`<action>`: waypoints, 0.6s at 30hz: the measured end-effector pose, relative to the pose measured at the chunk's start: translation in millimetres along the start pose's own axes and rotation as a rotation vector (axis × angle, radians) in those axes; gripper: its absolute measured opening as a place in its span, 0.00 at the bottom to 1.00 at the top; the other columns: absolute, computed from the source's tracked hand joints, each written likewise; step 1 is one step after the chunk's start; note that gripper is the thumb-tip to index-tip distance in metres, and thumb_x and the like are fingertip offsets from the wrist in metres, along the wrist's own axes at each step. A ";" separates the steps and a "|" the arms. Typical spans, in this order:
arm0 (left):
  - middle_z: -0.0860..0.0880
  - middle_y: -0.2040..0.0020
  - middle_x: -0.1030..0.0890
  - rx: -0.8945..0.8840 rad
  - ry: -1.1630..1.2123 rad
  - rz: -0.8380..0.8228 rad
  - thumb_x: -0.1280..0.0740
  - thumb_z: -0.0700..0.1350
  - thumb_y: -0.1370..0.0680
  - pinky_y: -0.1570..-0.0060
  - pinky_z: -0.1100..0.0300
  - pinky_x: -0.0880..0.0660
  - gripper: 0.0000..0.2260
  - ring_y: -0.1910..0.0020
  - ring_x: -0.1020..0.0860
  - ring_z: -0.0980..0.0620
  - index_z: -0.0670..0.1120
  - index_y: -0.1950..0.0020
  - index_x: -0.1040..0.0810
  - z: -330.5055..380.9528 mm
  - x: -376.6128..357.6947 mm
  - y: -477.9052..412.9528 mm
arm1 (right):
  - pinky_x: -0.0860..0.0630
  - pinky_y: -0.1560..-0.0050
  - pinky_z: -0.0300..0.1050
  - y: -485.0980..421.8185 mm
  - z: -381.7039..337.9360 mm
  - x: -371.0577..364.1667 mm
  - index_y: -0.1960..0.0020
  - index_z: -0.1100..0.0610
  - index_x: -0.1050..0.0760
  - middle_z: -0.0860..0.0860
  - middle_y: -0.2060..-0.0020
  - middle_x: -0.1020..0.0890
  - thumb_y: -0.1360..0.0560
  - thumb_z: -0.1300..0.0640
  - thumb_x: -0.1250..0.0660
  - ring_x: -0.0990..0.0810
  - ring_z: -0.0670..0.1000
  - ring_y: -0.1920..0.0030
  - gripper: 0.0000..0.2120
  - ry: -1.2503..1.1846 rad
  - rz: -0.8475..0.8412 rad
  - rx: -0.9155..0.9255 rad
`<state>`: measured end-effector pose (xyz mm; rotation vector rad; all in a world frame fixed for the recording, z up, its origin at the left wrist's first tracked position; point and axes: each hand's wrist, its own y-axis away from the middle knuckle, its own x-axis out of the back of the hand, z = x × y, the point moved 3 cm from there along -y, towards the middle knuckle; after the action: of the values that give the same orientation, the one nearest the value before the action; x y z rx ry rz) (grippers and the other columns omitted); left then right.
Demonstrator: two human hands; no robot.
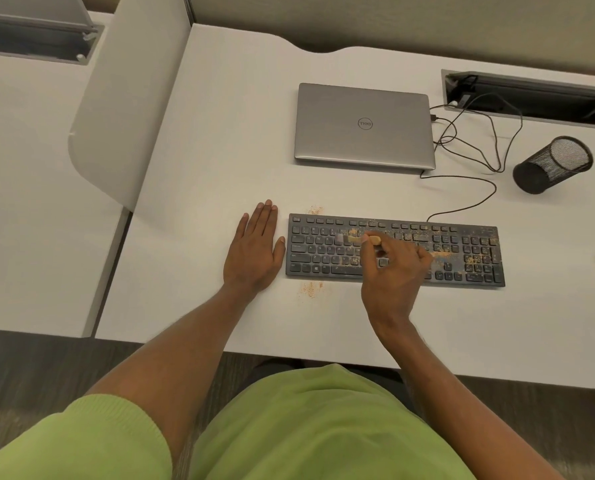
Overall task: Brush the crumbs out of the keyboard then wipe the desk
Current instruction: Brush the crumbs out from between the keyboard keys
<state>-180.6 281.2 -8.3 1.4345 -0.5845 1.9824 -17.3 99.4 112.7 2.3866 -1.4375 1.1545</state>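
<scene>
Currently mid-brush | keyboard (394, 251) lay lower centre-right of frame on table (202, 133), long axis left-right | right hand (393, 271) over its middle, pinching brush (363, 239), bristles pointing left | heaviest crumbs (476, 259) sat toward keyboard's right end, beyond that hand | left hand (254, 251) flat, released, just beside keyboard's left end

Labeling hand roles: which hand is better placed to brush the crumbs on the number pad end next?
Right. The right hand already holds the brush over the keyboard, nearer the crumbs on that end. The left hand lies flat on the desk, off the keyboard's other end.
</scene>
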 end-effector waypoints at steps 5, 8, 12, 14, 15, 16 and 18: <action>0.48 0.12 0.49 0.003 0.003 -0.003 0.50 0.54 0.13 0.15 0.52 0.57 0.30 0.13 0.53 0.53 0.45 0.12 0.50 -0.2 -0.5 -0.3 | 0.34 0.36 0.56 3.8 4.5 -9.9 0.48 0.53 0.16 0.45 0.61 0.19 0.19 0.52 0.30 0.26 0.45 0.58 0.06 0.037 -0.037 0.005; 0.48 0.12 0.49 0.001 0.004 -0.001 0.51 0.55 0.13 0.14 0.51 0.55 0.30 0.13 0.52 0.53 0.45 0.12 0.50 -0.8 -0.6 -0.2 | 0.34 0.37 0.55 7.0 9.1 -7.8 0.52 0.52 0.17 0.46 0.62 0.18 0.19 0.53 0.30 0.23 0.48 0.60 0.05 0.063 -0.074 0.016; 0.48 0.12 0.49 -0.001 0.010 -0.004 0.52 0.55 0.13 0.14 0.51 0.55 0.31 0.13 0.52 0.53 0.45 0.12 0.50 0.1 -0.5 0.0 | 0.35 0.39 0.53 5.0 11.9 -0.7 0.56 0.53 0.18 0.47 0.63 0.18 0.20 0.55 0.30 0.24 0.49 0.60 0.06 0.104 -0.065 0.003; 0.48 0.12 0.49 -0.001 0.014 0.000 0.51 0.55 0.13 0.14 0.51 0.55 0.31 0.13 0.53 0.53 0.45 0.12 0.50 -0.1 -0.4 0.0 | 0.34 0.39 0.55 3.9 9.9 3.0 0.56 0.53 0.19 0.47 0.64 0.19 0.20 0.56 0.30 0.25 0.48 0.60 0.07 0.091 -0.041 -0.003; 0.48 0.12 0.49 -0.001 0.012 0.000 0.51 0.55 0.13 0.14 0.51 0.55 0.31 0.13 0.53 0.53 0.45 0.12 0.50 -0.2 -0.6 0.1 | 0.34 0.39 0.56 3.7 8.2 4.7 0.56 0.54 0.18 0.46 0.64 0.19 0.20 0.56 0.30 0.26 0.48 0.60 0.06 0.071 -0.028 -0.009; 0.48 0.12 0.49 -0.001 0.009 0.001 0.51 0.55 0.13 0.14 0.51 0.55 0.30 0.13 0.52 0.53 0.45 0.12 0.50 -0.4 -1.0 0.2 | 0.34 0.39 0.56 3.5 6.5 5.8 0.55 0.53 0.18 0.46 0.63 0.19 0.20 0.56 0.30 0.26 0.48 0.60 0.06 0.051 -0.019 -0.012; 0.48 0.12 0.48 -0.001 0.004 0.002 0.50 0.54 0.13 0.14 0.51 0.54 0.30 0.13 0.52 0.53 0.45 0.12 0.49 -0.5 -1.4 0.0 | 0.34 0.39 0.56 3.7 4.3 5.9 0.52 0.52 0.18 0.46 0.61 0.18 0.19 0.54 0.31 0.25 0.48 0.59 0.05 0.034 -0.011 -0.008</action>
<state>-180.7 281.2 -9.8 1.4296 -0.5855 1.9854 -16.4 91.2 112.6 2.3545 -1.4144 1.1795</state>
